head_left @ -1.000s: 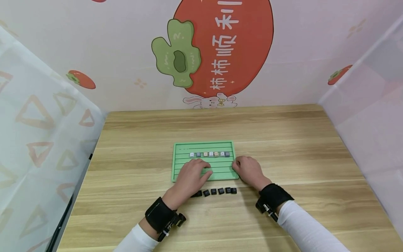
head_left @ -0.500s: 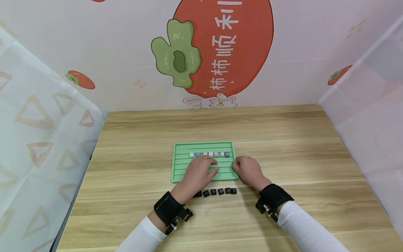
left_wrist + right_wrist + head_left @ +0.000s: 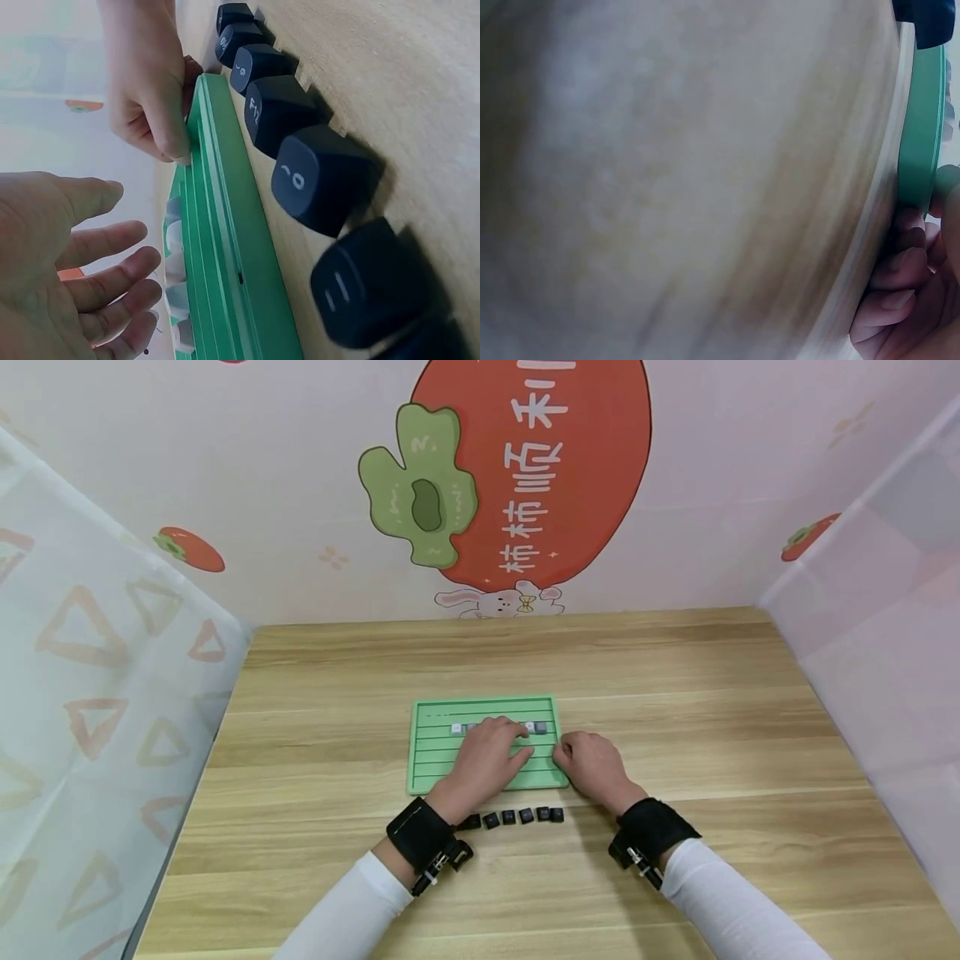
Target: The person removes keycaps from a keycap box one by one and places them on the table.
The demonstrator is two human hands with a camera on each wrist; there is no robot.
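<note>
A green ridged board (image 3: 435,758) lies on the table, bearing a row of small white, grey and beige keycaps (image 3: 541,727). My left hand (image 3: 486,760) is over the board and hides the middle of that row. In the left wrist view, the left hand's fingers (image 3: 112,240) are spread and relaxed, holding nothing. At the board's right edge, my right hand (image 3: 596,766) pinches the rim between thumb and curled fingers (image 3: 889,307). Several black keycaps (image 3: 527,815) with white legends form a row on the table along the near side of the board.
The wooden table (image 3: 660,685) surrounds the board. A printed backdrop (image 3: 300,493) stands behind it, with white patterned sheets (image 3: 112,677) at the sides. Black camera straps (image 3: 423,835) are on both wrists.
My left hand has moved to the right and slightly away over the board, covering more of the light keycaps. The right hand and the board have stayed in place.
</note>
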